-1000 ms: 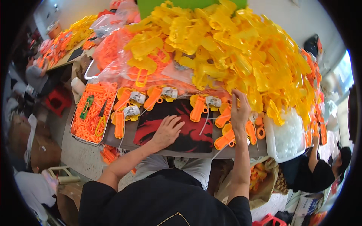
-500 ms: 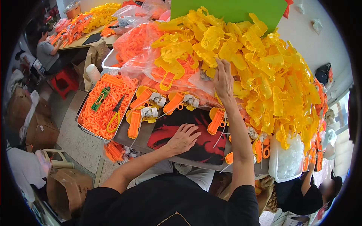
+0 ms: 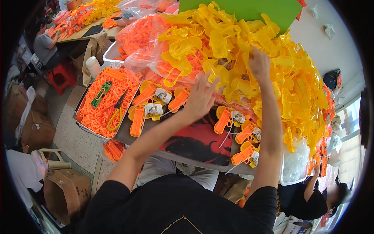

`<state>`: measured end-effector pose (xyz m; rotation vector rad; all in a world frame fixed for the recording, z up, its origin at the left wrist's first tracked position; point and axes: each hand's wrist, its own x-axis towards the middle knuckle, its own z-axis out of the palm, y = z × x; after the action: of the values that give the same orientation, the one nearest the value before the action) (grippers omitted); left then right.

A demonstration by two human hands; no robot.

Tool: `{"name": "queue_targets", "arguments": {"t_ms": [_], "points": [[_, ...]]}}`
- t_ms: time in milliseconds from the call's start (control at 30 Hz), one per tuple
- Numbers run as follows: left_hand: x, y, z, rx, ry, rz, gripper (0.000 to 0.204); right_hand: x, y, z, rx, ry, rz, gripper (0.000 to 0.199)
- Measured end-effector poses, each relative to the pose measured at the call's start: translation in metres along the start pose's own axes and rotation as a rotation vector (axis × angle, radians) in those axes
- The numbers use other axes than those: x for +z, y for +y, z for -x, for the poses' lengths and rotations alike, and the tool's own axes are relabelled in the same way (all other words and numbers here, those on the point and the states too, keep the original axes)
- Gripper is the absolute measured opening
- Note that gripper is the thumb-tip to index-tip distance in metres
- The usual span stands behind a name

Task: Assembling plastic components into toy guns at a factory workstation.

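Note:
A big heap of translucent yellow plastic shells (image 3: 286, 78) rises at the far side of the table. My right hand (image 3: 260, 64) reaches into it, fingers bent and closed on a yellow plastic shell (image 3: 249, 41); its fingertips are partly hidden and blurred. My left hand (image 3: 199, 99) is raised over the far edge of the black and red mat (image 3: 202, 144), fingers apart and holding nothing. Just beyond its fingertips lies another yellow shell (image 3: 216, 72). Part-assembled units with orange handles, white mechanisms and trailing wires lie left and right of the mat, including one orange-handled unit (image 3: 223, 120).
At the left stands a tray of small orange parts (image 3: 91, 113), with scissors (image 3: 113, 117) and a green tool (image 3: 102, 94) on top. A white bin of clear parts (image 3: 295, 163) is at the right. Bagged orange parts (image 3: 142, 37) lie at the back left. Other people sit nearby.
My left hand has lifted off the mat and moved forward toward the heap. My right hand has shifted right and farther into the yellow shells, its fingers now bent.

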<state>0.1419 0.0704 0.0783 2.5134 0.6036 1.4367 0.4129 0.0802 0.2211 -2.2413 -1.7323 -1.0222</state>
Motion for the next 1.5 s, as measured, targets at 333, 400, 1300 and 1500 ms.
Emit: {"name": "queue_targets", "arguments": {"t_ms": [333, 400, 1300, 1500], "points": [[0.011, -0.087, -0.054, 0.089, -0.209, -0.247, 0.063, -0.117, -0.037, 0.07, 0.32, -0.089, -1.33, 0.03], [-0.017, -0.079, -0.046, 0.106, -0.099, -0.174, 0.052, -0.135, -0.065, 0.141, 0.301, -0.158, -1.246, 0.021], [-0.119, -0.043, 0.131, 0.135, -0.536, -0.065, 0.029, -0.025, -0.161, 0.258, -0.041, -0.076, -0.419, 0.036], [-0.102, 0.001, 0.168, -0.253, -0.208, -0.082, 0.027, -0.003, -0.141, 0.259, 0.019, -0.108, -0.545, 0.028]]}}
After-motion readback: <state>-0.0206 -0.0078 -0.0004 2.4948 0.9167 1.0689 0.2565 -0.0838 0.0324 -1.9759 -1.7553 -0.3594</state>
